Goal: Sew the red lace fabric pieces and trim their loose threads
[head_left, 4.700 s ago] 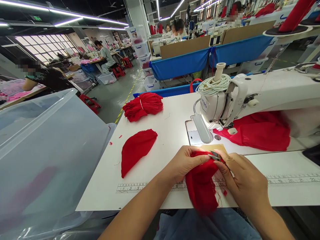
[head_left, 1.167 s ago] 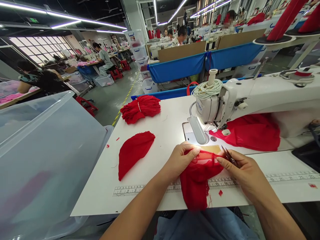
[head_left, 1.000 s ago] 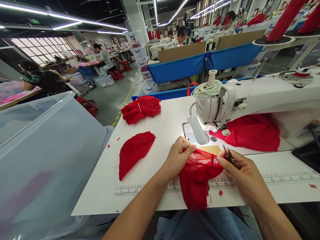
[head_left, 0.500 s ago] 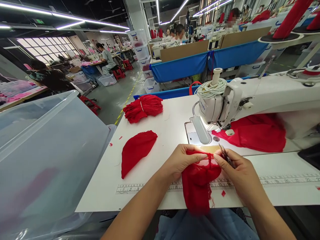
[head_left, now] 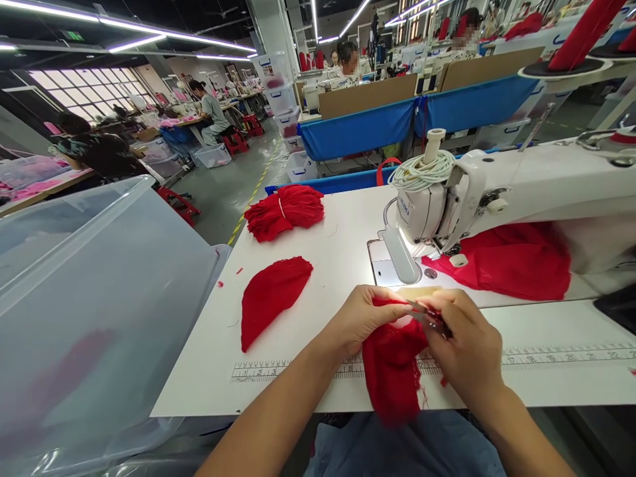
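Note:
My left hand pinches the upper edge of a red fabric piece that hangs over the table's front edge. In my right hand is a small pair of metal thread snips, their tips at the fabric edge beside my left fingertips. Whether the blades are closed on a thread I cannot make out. Just beyond both hands stands a white sewing machine. More red fabric lies under its arm. A flat, half-round red fabric piece rests to the left of my hands.
A tied bundle of red fabric lies at the table's back left. A printed ruler runs along the front of the white table. At the left stands a large clear plastic bin. Red thread cones rise at the upper right. Other people sit farther back.
My right hand has turned over and brought the snips' tips left to the fabric edge; before, they pointed upward. My left hand stays put with the fabric.

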